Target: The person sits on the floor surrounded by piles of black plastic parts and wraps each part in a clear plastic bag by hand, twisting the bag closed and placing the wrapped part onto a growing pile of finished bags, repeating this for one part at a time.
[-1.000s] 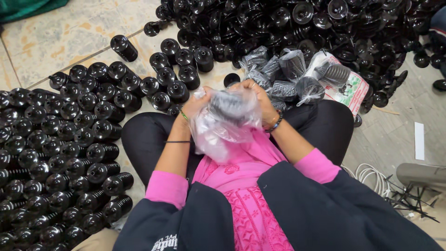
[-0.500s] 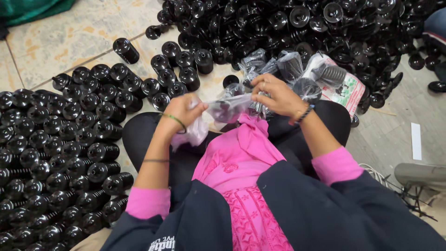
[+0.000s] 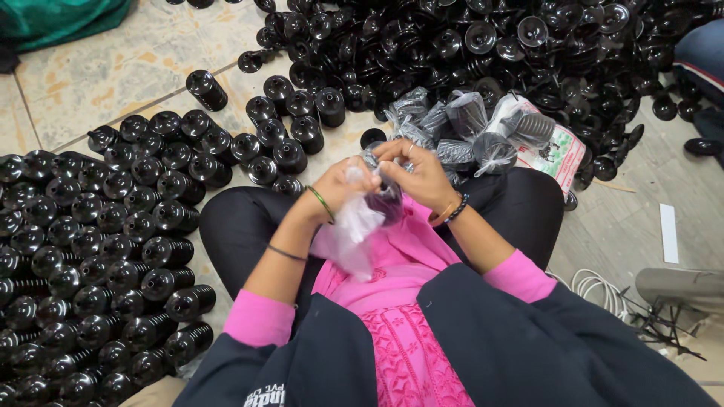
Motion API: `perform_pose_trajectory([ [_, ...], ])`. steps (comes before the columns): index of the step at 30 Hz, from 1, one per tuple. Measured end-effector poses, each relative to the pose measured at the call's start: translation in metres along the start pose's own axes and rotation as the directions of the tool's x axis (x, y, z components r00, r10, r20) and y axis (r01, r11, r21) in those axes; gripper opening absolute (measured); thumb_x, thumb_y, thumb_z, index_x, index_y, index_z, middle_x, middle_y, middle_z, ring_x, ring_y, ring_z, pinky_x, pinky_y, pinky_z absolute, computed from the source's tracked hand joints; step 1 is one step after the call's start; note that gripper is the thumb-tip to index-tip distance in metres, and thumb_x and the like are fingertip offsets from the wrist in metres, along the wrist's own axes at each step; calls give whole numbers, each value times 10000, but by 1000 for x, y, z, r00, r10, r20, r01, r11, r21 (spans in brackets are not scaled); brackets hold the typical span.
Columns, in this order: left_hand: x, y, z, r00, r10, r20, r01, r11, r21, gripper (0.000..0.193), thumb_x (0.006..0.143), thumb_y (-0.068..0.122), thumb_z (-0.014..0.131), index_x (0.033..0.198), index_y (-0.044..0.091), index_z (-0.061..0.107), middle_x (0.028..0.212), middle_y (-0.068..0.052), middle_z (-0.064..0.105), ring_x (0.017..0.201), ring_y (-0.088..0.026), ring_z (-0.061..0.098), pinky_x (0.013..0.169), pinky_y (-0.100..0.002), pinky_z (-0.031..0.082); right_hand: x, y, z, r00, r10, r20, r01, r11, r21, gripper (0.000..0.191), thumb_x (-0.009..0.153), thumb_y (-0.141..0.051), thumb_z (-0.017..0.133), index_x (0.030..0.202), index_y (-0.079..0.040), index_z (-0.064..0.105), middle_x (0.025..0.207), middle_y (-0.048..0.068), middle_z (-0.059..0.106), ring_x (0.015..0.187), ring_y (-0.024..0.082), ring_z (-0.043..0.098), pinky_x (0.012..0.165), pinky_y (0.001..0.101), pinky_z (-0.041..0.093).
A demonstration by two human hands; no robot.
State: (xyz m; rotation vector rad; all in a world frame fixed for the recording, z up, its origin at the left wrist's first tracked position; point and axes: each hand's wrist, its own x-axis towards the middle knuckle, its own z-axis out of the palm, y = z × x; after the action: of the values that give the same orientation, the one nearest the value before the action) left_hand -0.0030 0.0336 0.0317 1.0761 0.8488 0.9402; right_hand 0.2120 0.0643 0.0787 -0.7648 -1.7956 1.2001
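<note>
Both of my hands meet above my lap on a clear plastic bag [image 3: 354, 230] with a black ribbed plastic part [image 3: 389, 202] inside it. My left hand [image 3: 339, 185] pinches the bag's neck, and the loose plastic hangs down below it. My right hand [image 3: 416, 172] closes over the top of the bagged part. Just beyond my hands lies a small heap of bagged black parts [image 3: 471, 132], each wrapped in clear plastic.
Rows of black ribbed parts [image 3: 83, 249] stand on the tiled floor at my left. A large loose pile of black parts [image 3: 483, 45] fills the far side. A white cable coil [image 3: 596, 286] and a grey object [image 3: 679, 286] lie at right. Green cloth [image 3: 53, 19] is top left.
The bag was held wide around the part, puffed out. Now it is gathered tight, my hands have come together at its top, and the bundle has moved slightly away from my body.
</note>
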Motion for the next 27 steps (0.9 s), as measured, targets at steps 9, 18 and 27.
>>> perform_pose_trajectory([
  [9,-25,16,19,831,538,-143,-277,622,732,160,959,137,744,935,39,619,851,-33,679,748,-94,638,652,-283,514,-4,-2,4,920,352,172,-335,934,-122,134,919,-161,760,1033,-92,742,1009,71,718,923,120,650,845,301,534],
  [18,-6,-10,19,875,-42,-482,-10,994,-106,155,908,128,745,880,20,637,780,-28,682,668,-108,623,581,-284,506,-4,-30,15,827,-525,200,523,589,-616,136,812,-101,740,856,-94,612,1205,126,700,1092,326,641,985,403,345],
  [27,-29,16,30,667,744,-44,-341,357,870,184,919,130,749,931,51,583,1003,-142,722,881,-285,692,749,-351,544,-19,15,16,983,178,41,-182,970,160,51,954,-65,663,937,-52,616,981,77,654,850,148,629,813,325,496],
])
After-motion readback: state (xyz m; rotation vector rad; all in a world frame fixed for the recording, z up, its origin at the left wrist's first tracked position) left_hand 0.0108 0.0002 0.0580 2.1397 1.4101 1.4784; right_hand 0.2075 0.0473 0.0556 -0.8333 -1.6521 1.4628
